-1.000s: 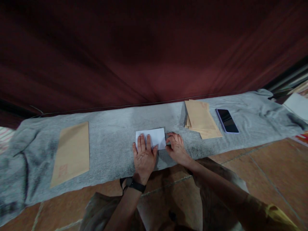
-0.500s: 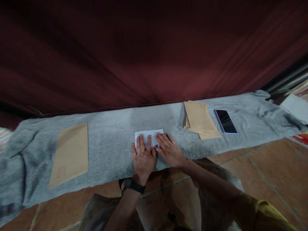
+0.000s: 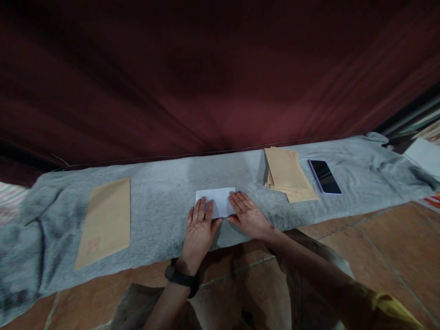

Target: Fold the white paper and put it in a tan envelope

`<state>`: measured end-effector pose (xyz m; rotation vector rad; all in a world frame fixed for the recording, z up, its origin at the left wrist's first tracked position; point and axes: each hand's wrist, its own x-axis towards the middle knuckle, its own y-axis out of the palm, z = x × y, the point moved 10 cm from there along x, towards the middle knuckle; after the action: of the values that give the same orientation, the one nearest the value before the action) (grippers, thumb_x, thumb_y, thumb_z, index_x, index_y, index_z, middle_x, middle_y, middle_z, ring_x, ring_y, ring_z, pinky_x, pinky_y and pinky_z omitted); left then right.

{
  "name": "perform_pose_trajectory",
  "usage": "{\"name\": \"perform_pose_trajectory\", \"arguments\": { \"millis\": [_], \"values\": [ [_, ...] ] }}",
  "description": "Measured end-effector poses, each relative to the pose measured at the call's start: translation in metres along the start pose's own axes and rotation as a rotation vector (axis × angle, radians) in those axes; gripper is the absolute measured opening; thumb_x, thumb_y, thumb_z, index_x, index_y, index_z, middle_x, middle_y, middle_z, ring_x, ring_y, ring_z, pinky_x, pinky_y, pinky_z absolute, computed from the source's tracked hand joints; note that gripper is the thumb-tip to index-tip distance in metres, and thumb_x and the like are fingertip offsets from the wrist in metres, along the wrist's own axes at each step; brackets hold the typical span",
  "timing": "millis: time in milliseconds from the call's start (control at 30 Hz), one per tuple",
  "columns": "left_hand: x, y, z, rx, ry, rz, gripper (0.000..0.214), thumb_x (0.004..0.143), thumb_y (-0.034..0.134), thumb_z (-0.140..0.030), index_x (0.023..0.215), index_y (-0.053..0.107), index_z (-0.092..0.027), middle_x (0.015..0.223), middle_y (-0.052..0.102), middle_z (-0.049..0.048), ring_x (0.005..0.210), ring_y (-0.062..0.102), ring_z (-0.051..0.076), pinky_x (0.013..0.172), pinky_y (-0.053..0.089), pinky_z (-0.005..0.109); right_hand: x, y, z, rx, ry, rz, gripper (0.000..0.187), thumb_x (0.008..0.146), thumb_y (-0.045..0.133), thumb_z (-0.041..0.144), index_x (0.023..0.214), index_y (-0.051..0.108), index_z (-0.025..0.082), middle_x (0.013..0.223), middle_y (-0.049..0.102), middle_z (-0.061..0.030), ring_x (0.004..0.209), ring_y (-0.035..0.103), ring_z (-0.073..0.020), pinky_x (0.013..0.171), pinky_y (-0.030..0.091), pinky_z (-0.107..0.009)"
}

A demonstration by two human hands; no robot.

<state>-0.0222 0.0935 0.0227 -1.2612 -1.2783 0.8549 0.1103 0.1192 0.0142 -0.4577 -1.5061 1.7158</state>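
A white sheet of paper [image 3: 222, 200], apparently folded, lies flat on the grey cloth [image 3: 158, 206] in front of me. My left hand [image 3: 198, 229] rests on its left part, fingers stretched out and pointing away from me. On its right edge lies my right hand [image 3: 248, 213], flat with the fingers close together. Both thumbs point inward near the paper's near edge. Neither hand grasps anything. Most of the sheet's middle shows between the hands; its left and right near corners are covered by them.
To the left lies a brown envelope [image 3: 107, 220] with faint red print. Several brown envelopes [image 3: 287, 169] are piled loosely at the right, beside a dark-screened phone [image 3: 325, 176]. A dark red curtain [image 3: 220, 82] hangs behind the cloth. Tiled floor [image 3: 371, 238] shows in front.
My left hand has slid left across the paper, so the gap between my hands is wider and more of the sheet shows. The view has shifted slightly.
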Motion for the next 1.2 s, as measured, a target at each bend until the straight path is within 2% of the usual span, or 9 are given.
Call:
{"name": "perform_pose_trajectory", "arguments": {
  "millis": [200,433,667,733,833,900,967,1100,1200],
  "values": [
    [0.003,-0.005,-0.003,0.004,0.173,0.083,0.034,0.097,0.051,-0.026,0.129,0.063,-0.020,0.138,0.065,0.0097,0.133,0.055,0.027,0.109,0.046,0.047,0.005,-0.005,0.016,-0.142,-0.143,-0.006,0.043,0.099,0.059,0.036,0.129,0.065,0.006,0.139,0.061,-0.0203,0.130,0.058,-0.0304,0.120,0.037,-0.047],
    [-0.001,-0.006,-0.016,0.054,0.291,0.056,0.036,0.096,0.039,-0.011,0.118,0.065,-0.019,0.127,0.069,0.0101,0.123,0.062,0.025,0.116,0.040,0.050,0.005,-0.006,0.022,-0.124,-0.140,-0.013,0.036,0.099,0.057,0.028,0.127,0.066,0.007,0.137,0.063,-0.0211,0.126,0.061,-0.0290,0.116,0.042,-0.044],
    [-0.002,-0.053,-0.034,-0.082,0.361,-0.195,0.043,0.096,0.043,-0.010,0.133,0.057,-0.026,0.132,0.068,0.0069,0.132,0.057,0.023,0.126,0.021,0.054,0.011,-0.026,0.021,0.054,-0.028,-0.057,0.036,0.097,0.048,0.012,0.129,0.066,0.013,0.135,0.066,-0.0151,0.120,0.065,-0.0267,0.109,0.048,-0.041],
    [0.001,-0.075,-0.028,-0.153,0.284,-0.329,0.049,0.096,0.052,-0.016,0.143,0.049,-0.029,0.145,0.059,0.0082,0.142,0.047,0.026,0.126,0.012,0.058,0.015,-0.039,0.002,0.243,0.105,-0.120,0.037,0.097,0.046,0.012,0.127,0.066,0.017,0.130,0.069,-0.0131,0.114,0.067,-0.0256,0.101,0.053,-0.039],
    [0.006,-0.097,0.013,-0.435,-0.051,-0.515,0.062,0.092,0.064,-0.030,0.150,0.042,-0.027,0.155,0.047,0.0128,0.147,0.039,0.029,0.124,0.020,0.057,0.013,-0.050,-0.044,0.765,0.420,-0.314,0.024,0.098,0.052,0.027,0.110,0.071,0.021,0.106,0.076,-0.0078,0.094,0.072,-0.0237,0.086,0.057,-0.037],
    [0.008,-0.081,0.044,-0.787,-0.323,-0.495,0.058,0.093,0.062,-0.039,0.146,0.047,-0.023,0.151,0.051,0.0149,0.141,0.047,0.029,0.119,0.035,0.051,0.009,-0.039,-0.064,1.235,0.579,-0.435,0.018,0.092,0.062,0.034,0.102,0.070,0.022,0.098,0.076,-0.0043,0.087,0.071,-0.0217,0.080,0.058,-0.034],
    [0.010,-0.044,0.054,-1.188,-0.536,-0.336,0.053,0.092,0.060,-0.047,0.137,0.054,-0.019,0.139,0.061,0.0158,0.128,0.059,0.028,0.109,0.047,0.047,0.009,-0.018,-0.063,1.664,0.675,-0.458,0.020,0.081,0.074,0.032,0.098,0.069,0.023,0.096,0.076,-0.0026,0.087,0.071,-0.0204,0.079,0.058,-0.033],
    [0.009,0.009,0.020,-1.692,-0.699,0.029,0.058,0.084,0.069,-0.050,0.130,0.056,-0.016,0.112,0.072,0.0135,0.102,0.071,0.025,0.091,0.057,0.043,0.008,0.015,-0.040,2.041,0.794,-0.387,0.031,0.065,0.087,0.020,0.091,0.070,0.020,0.094,0.077,-0.0020,0.090,0.072,-0.0181,0.087,0.057,-0.032],
    [0.007,0.015,0.002,-1.734,-0.696,0.055,0.058,0.076,0.080,-0.043,0.123,0.059,-0.017,0.094,0.073,0.0053,0.086,0.071,0.019,0.081,0.058,0.035,0.003,0.027,-0.030,2.098,0.851,-0.386,0.029,0.062,0.089,0.018,0.085,0.071,0.018,0.090,0.077,-0.0014,0.086,0.072,-0.0160,0.088,0.056,-0.030]
  ]
}}
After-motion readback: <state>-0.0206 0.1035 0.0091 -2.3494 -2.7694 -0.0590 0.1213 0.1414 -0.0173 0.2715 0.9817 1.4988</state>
